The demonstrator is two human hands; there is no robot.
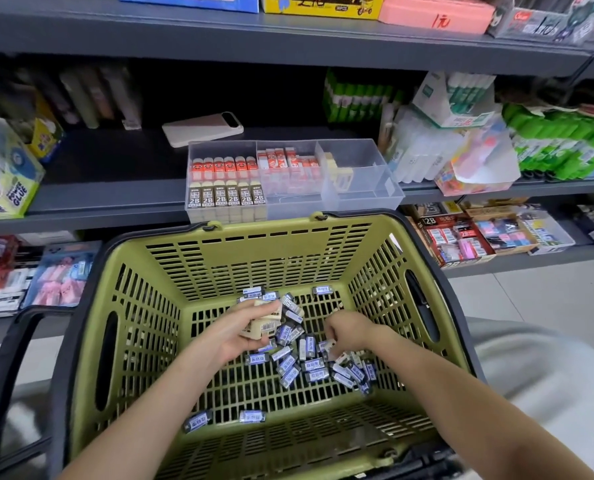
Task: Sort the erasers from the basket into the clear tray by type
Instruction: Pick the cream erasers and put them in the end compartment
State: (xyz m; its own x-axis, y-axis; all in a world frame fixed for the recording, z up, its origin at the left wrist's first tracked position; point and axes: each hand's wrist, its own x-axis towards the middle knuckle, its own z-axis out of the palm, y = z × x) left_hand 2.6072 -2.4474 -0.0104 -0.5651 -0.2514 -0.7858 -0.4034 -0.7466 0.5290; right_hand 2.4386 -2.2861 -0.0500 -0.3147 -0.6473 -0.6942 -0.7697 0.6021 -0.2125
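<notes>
My left hand (238,336) clutches cream erasers (262,325); right hand (349,332) pinches a wrapped eraser (327,347) under my fingertips: probably light, grip its sides.

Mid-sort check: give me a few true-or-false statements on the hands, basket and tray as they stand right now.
1. The left hand holds cream erasers. True.
2. The green basket is empty. False: many blue-sleeved erasers lie in it.
3. The clear tray sits on the shelf behind the basket. True.
4. The right hand rests on the tray. False: it reaches into the eraser pile in the basket.
5. The 2B erasers stand in the tray's rightmost compartment. False: they stand in the leftmost.
</notes>
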